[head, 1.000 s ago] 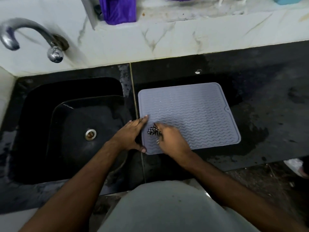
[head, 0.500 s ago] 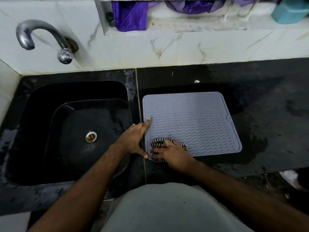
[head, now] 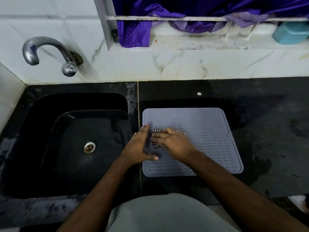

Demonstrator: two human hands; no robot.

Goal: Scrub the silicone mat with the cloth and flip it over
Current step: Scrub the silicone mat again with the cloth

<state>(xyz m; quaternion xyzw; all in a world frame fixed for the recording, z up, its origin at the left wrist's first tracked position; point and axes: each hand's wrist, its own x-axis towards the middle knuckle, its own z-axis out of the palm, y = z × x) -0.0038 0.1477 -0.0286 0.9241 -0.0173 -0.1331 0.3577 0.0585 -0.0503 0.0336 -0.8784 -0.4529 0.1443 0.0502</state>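
Silicone mat (head: pixel 200 131), grey, square with rounded corners and a wavy ribbed face, lay flat on the wet black stone counter (head: pixel 267 123), its left edge just beside the seam that ran next to the black sink (head: pixel 50 131). A small notch showed on its right rim. The left part of the mat was covered by both hands, and its near edge was crossed by the right forearm.

The left hand (head: pixel 142 146) rested over the mat's left edge, fingers stretched out and flat, thumb pointing toward the person; it was smeared by motion blur, so whether it pressed the mat or hovered just over it could not be told. The right hand (head: pixel 172 141) lay palm down on the mat, fingers extended leftward over a dark striped cloth (head: pixel 156 137), pressing it against the ribs rather than gripping it. Only a small patch of the cloth peeked out between the two hands; its full shape and size stayed hidden.

A curved metal tap (head: pixel 50 52) hung from the white marble wall (head: pixel 184 64) above the sink, and a steel drain (head: pixel 89 147) sat in the basin floor. On the ledge behind, purple fabric (head: pixel 133 34) draped over a rail, cut off by the top of the frame, and a teal container (head: pixel 291 33) was clipped by the right edge.
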